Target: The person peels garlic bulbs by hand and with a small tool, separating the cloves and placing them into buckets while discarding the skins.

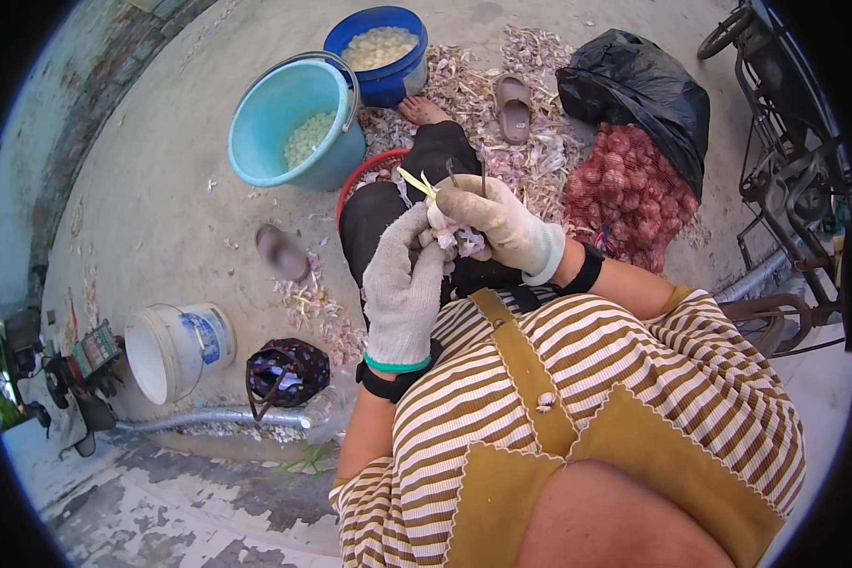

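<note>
Your left hand (pixel 402 293) and right hand (pixel 502 227), both gloved, are closed around the garlic (pixel 456 239), above your lap. Grip it firmly, pull the skin away in small pieces, and let them fall beside the red basket (pixel 374 168).

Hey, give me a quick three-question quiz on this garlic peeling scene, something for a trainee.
1. True or false: the left hand and right hand are both gloved and grip garlic between them.
2. What fills the red mesh sack? A) whole unpeeled bulbs B) sandals C) water
3. Fill in: peeled cloves lie in the teal bucket and in a second bucket, coloured ___.
Key: 1 true; 2 A; 3 blue.
</note>
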Tool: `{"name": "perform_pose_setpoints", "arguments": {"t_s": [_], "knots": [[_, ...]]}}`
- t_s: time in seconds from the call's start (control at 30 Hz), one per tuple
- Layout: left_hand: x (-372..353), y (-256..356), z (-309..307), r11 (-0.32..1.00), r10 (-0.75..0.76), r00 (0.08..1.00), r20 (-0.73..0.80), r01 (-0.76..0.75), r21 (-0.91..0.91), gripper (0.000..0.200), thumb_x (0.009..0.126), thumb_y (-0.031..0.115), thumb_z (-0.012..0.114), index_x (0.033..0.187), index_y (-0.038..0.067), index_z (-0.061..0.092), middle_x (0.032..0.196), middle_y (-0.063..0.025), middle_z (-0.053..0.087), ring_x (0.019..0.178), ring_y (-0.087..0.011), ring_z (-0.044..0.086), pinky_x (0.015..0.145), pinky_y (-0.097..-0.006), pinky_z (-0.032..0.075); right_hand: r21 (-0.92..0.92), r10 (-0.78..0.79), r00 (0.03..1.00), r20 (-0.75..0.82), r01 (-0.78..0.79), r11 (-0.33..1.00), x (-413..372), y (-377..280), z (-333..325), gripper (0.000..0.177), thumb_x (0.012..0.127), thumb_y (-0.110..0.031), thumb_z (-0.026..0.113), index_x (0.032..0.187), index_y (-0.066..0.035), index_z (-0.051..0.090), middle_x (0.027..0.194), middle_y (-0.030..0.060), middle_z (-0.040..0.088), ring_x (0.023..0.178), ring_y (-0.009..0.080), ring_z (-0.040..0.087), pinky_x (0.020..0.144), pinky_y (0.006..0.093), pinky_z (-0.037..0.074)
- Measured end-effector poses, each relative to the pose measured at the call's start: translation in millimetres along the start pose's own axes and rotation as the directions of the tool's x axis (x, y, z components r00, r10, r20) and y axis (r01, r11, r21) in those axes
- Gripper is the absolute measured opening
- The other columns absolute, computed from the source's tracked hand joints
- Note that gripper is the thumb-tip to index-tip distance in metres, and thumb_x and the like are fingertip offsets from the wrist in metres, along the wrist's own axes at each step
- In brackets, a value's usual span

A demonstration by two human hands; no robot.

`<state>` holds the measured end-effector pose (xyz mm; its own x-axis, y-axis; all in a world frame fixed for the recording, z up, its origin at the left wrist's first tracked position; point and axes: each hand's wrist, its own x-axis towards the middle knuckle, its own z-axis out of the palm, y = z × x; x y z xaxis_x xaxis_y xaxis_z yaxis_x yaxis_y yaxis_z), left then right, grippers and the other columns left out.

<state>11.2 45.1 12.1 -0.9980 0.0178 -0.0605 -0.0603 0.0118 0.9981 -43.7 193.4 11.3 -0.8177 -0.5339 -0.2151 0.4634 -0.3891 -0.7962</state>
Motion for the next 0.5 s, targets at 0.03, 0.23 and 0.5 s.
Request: {"name": "perform_pose_setpoints", "arguments": {"t_s": [0.03,0.23,0.5], "knots": [[0,1,1,1.000,0.000,1.000,-0.001,0.000,0.000,0.034,0.093,-0.001,0.051,0.127,-0.001,0.047,0.105,-0.0094,0.061,0.080,-0.0101,0.060,0.067,-0.0239,0.053,0.002,0.001,1.000,-0.021,-0.001,1.000,0,3,1,0.031,0.094,-0.036,0.059,0.089,-0.005,0.061,0.078,-0.0008,0.060,0.059,0.0028,0.051,0.048,0.0168,0.037],[4,5,-17,0.795,-0.144,0.984,-0.106,0.051,-0.605,0.022,0.091,-0.004,0.048,0.112,0.003,0.046,0.098,-0.0089,0.057,0.070,-0.0132,0.058,0.057,-0.0253,0.049,0.006,0.020,0.994,0.107,-0.021,1.000,-4,-8,-7,0.039,0.096,-0.043,0.054,0.094,-0.004,0.061,0.076,-0.0004,0.058,0.056,0.0033,0.048,0.047,0.0169,0.033],[-3,14,-2,0.997,-0.044,0.997,-0.061,0.040,-0.072,0.035,0.083,0.000,0.066,0.115,0.002,0.053,0.093,-0.0030,0.061,0.068,-0.0025,0.049,0.058,-0.0171,0.042,0.013,0.155,0.979,0.134,-0.158,0.987,-1,-7,-8,0.031,0.093,-0.037,0.059,0.088,-0.007,0.061,0.070,-0.0042,0.053,0.053,0.0021,0.045,0.045,0.0175,0.033]]}}
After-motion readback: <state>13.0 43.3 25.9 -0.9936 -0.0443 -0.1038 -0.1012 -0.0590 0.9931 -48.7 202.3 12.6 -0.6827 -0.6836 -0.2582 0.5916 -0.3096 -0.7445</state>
